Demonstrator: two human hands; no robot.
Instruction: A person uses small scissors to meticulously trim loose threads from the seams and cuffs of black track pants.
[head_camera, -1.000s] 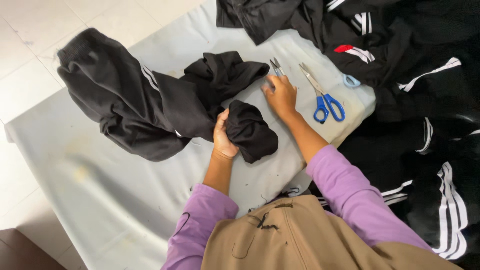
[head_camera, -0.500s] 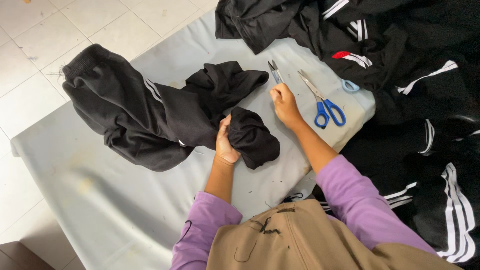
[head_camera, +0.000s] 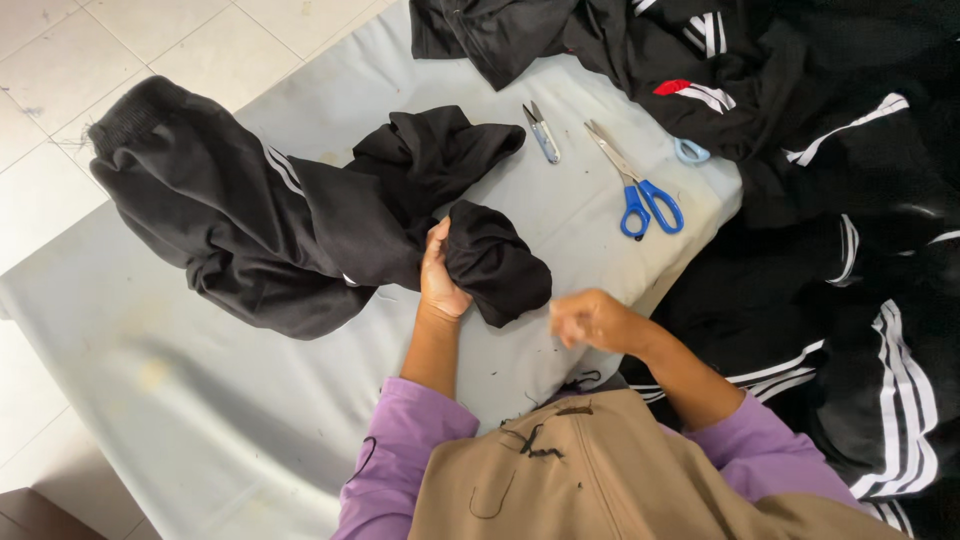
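A person's left hand (head_camera: 440, 272) grips a bunched black garment (head_camera: 330, 215) lying on a grey table (head_camera: 180, 400). The right hand (head_camera: 590, 320), blurred and loosely curled, hovers empty nearby. Blue-handled scissors (head_camera: 635, 180) and small snips (head_camera: 541, 132) lie beyond.

A pale grey table (head_camera: 180, 400) carries black trousers (head_camera: 250, 230), blue-handled scissors (head_camera: 640, 190) and small thread snips (head_camera: 541, 132).

Bright even light, soft shadows; right hand (head_camera: 590, 320) motion-blurred; rest sharp.
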